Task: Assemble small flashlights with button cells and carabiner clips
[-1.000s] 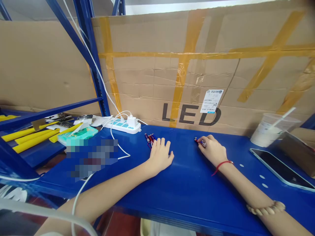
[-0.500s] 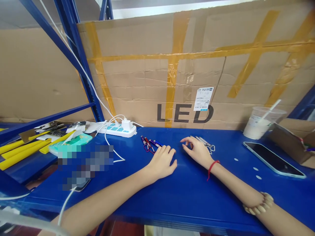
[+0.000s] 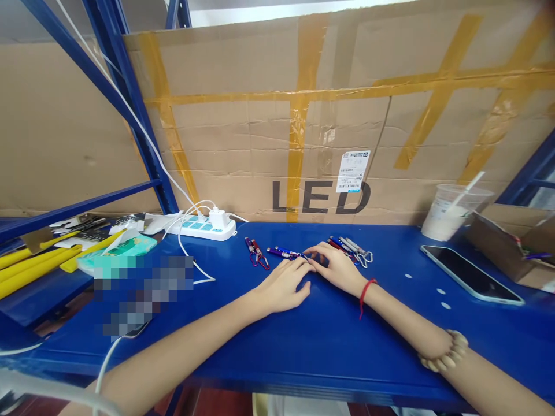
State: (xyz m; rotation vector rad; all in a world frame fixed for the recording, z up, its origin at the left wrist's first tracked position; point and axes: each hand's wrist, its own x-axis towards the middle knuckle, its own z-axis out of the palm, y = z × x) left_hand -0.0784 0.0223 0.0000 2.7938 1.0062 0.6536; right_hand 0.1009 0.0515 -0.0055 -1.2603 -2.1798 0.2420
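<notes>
L hand (image 3: 281, 286): palm down, thumb apart from fingers, by blue pens (image 3: 280, 252) | R hand (image 3: 340, 271): fingertips bunched at pens' R ends, grip unclear, hidden | Loc.: table (image 3: 338, 335), betw. red/purple pair (image 3: 256, 252) & silver pens (image 3: 353, 247) | Step, prob.: handling blue pens | Next move, est.: needs light fingertip pinch, L fingers clear
</notes>
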